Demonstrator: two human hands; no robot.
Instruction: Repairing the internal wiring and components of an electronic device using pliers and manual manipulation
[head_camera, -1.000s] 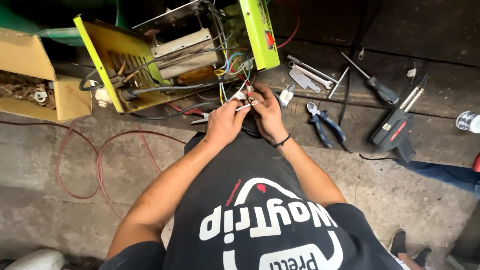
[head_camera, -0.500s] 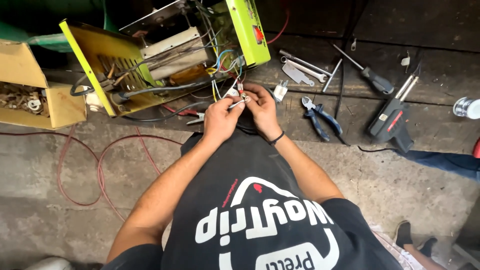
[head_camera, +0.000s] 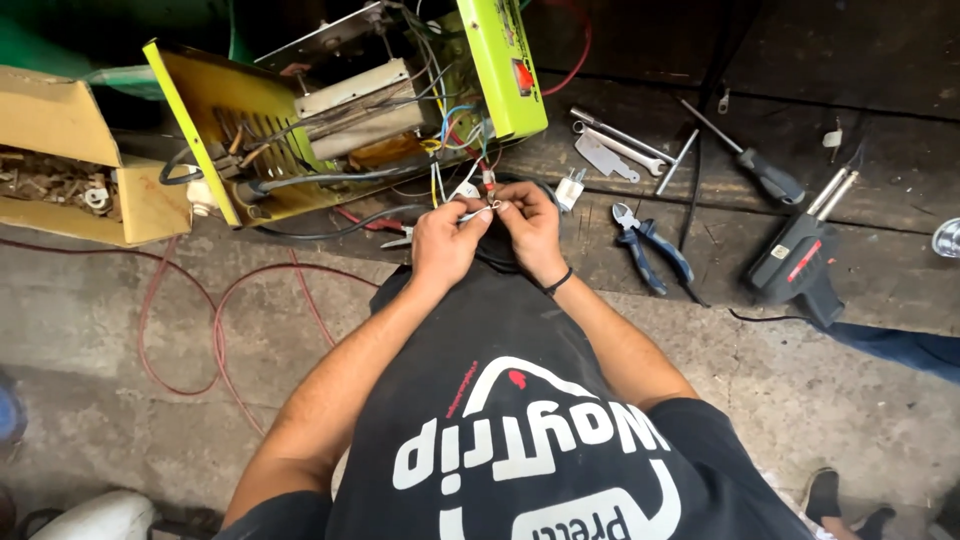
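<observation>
Opened machine case (head_camera: 340, 120) lies on the floor (head_camera: 150, 400) ahead of both hands; cardboard box (head_camera: 70, 160) to its left, pliers (head_camera: 650, 245), screwdriver (head_camera: 750, 165) and soldering gun (head_camera: 800, 260) to its right.

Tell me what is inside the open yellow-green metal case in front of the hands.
Inside the yellow-green case sit a pale rectangular block and many coloured wires; some wires run out to the left hand and right hand. Anything under the block is hidden.
</observation>
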